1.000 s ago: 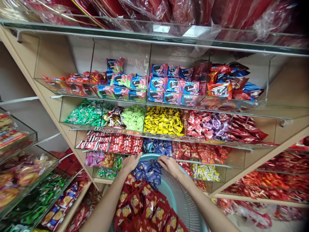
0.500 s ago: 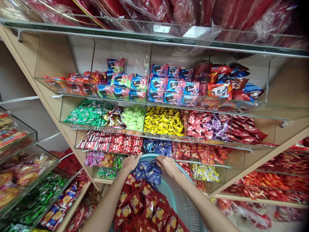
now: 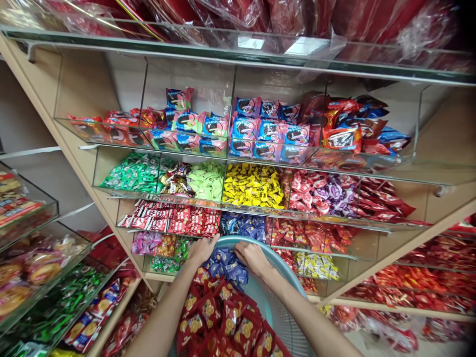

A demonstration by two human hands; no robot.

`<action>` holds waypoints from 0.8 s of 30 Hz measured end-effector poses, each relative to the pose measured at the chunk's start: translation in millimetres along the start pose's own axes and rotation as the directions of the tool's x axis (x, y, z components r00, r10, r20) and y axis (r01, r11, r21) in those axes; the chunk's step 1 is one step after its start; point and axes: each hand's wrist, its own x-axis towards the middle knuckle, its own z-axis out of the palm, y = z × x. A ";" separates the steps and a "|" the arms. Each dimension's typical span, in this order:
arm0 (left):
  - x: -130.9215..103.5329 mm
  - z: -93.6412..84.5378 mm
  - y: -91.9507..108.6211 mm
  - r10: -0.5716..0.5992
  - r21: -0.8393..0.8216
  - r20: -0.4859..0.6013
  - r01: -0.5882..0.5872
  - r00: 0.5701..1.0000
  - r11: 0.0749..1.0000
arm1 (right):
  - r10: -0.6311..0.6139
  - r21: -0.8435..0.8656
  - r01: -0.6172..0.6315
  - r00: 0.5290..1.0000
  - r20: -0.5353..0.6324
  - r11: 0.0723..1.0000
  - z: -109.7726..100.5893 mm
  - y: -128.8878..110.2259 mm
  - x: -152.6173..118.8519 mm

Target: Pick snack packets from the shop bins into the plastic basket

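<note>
A teal plastic basket (image 3: 288, 277) stands at the bottom centre, below the shelf front. Red packets with orange pictures (image 3: 223, 317) fill its near left part, and small blue packets (image 3: 225, 265) lie at its far side. My left hand (image 3: 203, 249) is closed on the basket's far left rim. Inside the rim, my right hand (image 3: 252, 256) touches the blue packets with its fingers bent together; whether a packet is between them is too small to tell.
Glass-fronted shelves hold yellow sweets (image 3: 254, 187), green sweets (image 3: 132, 173) and blue biscuit packs (image 3: 243, 127). More blue packets (image 3: 247, 227) lie in a compartment just beyond the basket. A side shelf with bread packs (image 3: 42, 267) is at the left.
My right hand has moved off the basket's far rim, slightly left and down, onto the blue packets. My left hand has stayed at the rim.
</note>
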 end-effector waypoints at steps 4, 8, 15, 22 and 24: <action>-0.1 0.0 -0.2 0.001 -0.021 0.005 -0.001 1.000 1.000 | -0.016 0.000 0.016 0.998 -0.065 1.000 -0.9 -1.1 -4.1; -1.4 -1.2 0.4 0.000 -0.020 0.009 0.000 1.000 1.000 | -0.053 -0.025 0.050 0.993 -0.102 0.998 1.7 1.3 -15.0; -1.5 -2.8 1.4 0.000 0.007 0.009 0.000 1.000 1.000 | -0.115 -0.113 0.112 0.993 -0.022 0.987 12.2 2.7 -26.0; 0.6 -0.1 0.0 -0.007 -0.013 0.005 0.007 1.000 1.000 | -0.095 -0.116 0.095 0.995 0.008 0.989 12.2 -0.2 -24.1; 0.2 -0.8 0.5 -0.011 -0.012 0.011 0.011 1.000 1.000 | -0.097 -0.118 0.098 0.995 0.018 0.988 11.1 2.1 -26.5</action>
